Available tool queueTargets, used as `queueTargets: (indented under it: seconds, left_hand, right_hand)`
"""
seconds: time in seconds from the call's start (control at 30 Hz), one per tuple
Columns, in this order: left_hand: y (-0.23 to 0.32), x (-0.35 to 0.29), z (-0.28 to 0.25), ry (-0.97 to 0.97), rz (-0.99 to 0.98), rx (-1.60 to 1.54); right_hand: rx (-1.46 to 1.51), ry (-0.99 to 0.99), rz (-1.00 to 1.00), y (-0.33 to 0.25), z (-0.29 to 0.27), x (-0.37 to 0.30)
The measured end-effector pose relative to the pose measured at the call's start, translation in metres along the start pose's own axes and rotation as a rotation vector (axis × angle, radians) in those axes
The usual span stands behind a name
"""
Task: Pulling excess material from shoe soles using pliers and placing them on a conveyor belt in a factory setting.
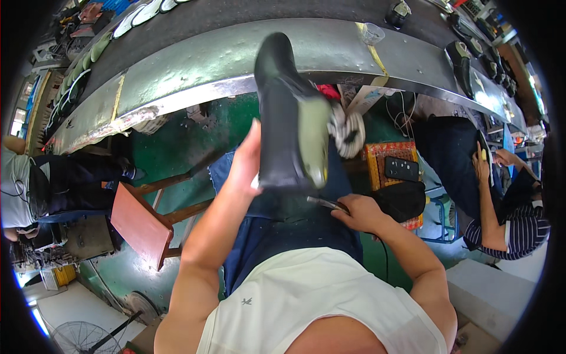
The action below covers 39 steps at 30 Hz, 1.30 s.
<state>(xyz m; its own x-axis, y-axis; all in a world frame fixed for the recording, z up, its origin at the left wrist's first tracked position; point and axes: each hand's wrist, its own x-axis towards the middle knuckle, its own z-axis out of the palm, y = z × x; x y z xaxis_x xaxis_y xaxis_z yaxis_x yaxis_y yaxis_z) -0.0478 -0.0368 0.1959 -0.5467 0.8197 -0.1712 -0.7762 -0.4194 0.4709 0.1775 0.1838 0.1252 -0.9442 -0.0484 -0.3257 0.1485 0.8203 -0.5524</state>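
My left hand (247, 158) is closed around the lower left side of a black boot (280, 133). The boot stands out over my lap, its rounded end up near the bench edge, and is slightly blurred. An olive-green panel (313, 133) runs along its right side. My right hand (361, 212) grips a slim, pen-like corded tool (326, 204) with a metal tip. That tip points left, just below the boot's lower end, and I cannot tell whether they touch. A dark cord (386, 259) hangs below the right hand. Behind the boot's right side is a striped cloth roll (348, 133).
A metal-edged bench (206, 62) curves across the front. Pale shoe pieces (135, 17) lie far left, black shoes (460, 65) far right. A clear cup (371, 33) sits at its edge. At my right are a phone (402, 169) and black pouch (401, 200). Co-workers sit either side.
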Motion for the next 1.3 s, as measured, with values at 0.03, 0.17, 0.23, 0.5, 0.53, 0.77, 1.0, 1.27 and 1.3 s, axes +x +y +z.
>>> queueTargets:
  seconds: [0.03,0.17,0.23,0.5,0.53,0.77,1.0,1.27,1.3]
  left_hand:
    - [0.005,0.016,0.003,-0.092,0.004,-0.023]
    - [0.001,0.048,0.022,0.002,-0.011,-0.014]
    - [-0.002,0.055,0.019,0.017,0.039,0.020]
    - [-0.013,0.055,0.023,0.063,0.088,-0.024]
    - [-0.015,0.053,0.026,0.109,0.097,-0.029]
    - [-0.014,0.052,0.026,-0.019,0.097,-0.025]
    - [-0.008,0.048,0.030,-0.069,0.160,-0.123]
    - [0.005,0.057,0.023,0.084,1.259,1.361]
    - [0.018,0.059,0.035,0.133,1.384,1.554]
  right_hand:
    - [-0.115,0.121,-0.105,-0.007,-0.003,-0.005]
    - [-0.072,0.346,-0.203,-0.019,-0.034,0.008]
    - [0.038,0.569,-0.360,-0.038,-0.066,0.025]
    - [0.041,0.898,-0.688,-0.103,-0.114,0.089]
    - [-0.066,0.994,-0.830,-0.097,-0.114,0.097]
    - [-0.177,1.119,-1.020,-0.090,-0.108,0.108]
    - [0.035,0.960,-0.932,-0.102,-0.134,0.120]
    - [0.332,0.578,-1.019,-0.110,-0.165,0.154]
    - [0.322,0.583,-1.028,-0.111,-0.168,0.154]
